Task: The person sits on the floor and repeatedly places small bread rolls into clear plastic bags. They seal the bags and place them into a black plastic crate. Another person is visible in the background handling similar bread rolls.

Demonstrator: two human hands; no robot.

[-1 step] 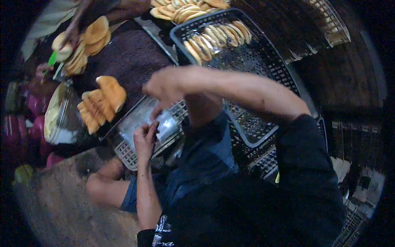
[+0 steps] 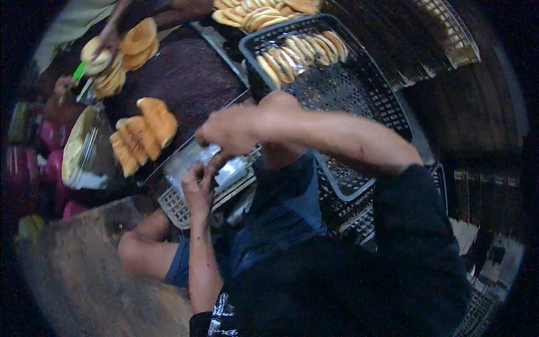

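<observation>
My left hand (image 2: 196,182) is closed in a pinch above a stack of clear plastic bags (image 2: 227,175); whatever lies between its fingers is too small to make out. Just beyond it, my right hand (image 2: 233,128) reaches across with its fingers bent down toward the left one, smeared by motion. The bags lie on a white lattice basket (image 2: 175,209) by my lap. To the left of my hands, several brown bread buns (image 2: 143,135) rest together at the edge of a tray of dark filling (image 2: 179,76).
A black plastic crate (image 2: 387,98) holds a row of filled buns (image 2: 303,53) at its far end. At the far left, another person's hand (image 2: 106,45) holds a round bun (image 2: 95,56) near a green-handled tool (image 2: 79,71). More buns (image 2: 264,16) are piled at the back.
My right hand has come slightly lower, and its fingers are now nearer my left hand. The whole view has shifted a little; the buns and crate stay in place.
</observation>
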